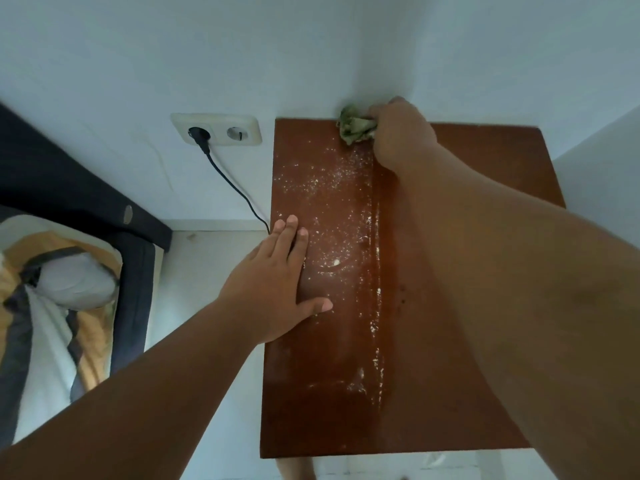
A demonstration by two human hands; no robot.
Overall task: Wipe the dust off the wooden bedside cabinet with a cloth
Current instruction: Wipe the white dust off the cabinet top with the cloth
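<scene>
Wooden bedside cabinet (433, 393): stands against the far wall, right of the bed (52, 289). White dust specks cover the left and centre of its top. Cloth (355, 128): crumpled, at the far edge, clamped in the right hand (403, 133). Left hand (273, 289): fingers spread, flat on the left edge.

To my left, a double wall socket (215, 130) sits on the pale wall (104, 64). A black plug (198, 134) fills its left outlet, and its black cable (231, 185) runs down and to the right. Farther left I see my bed (69, 188) with its dark frame, and a pillow (78, 284) lying among orange, white and grey bedding (45, 341). Pale floor (194, 271) lies beside it.
</scene>
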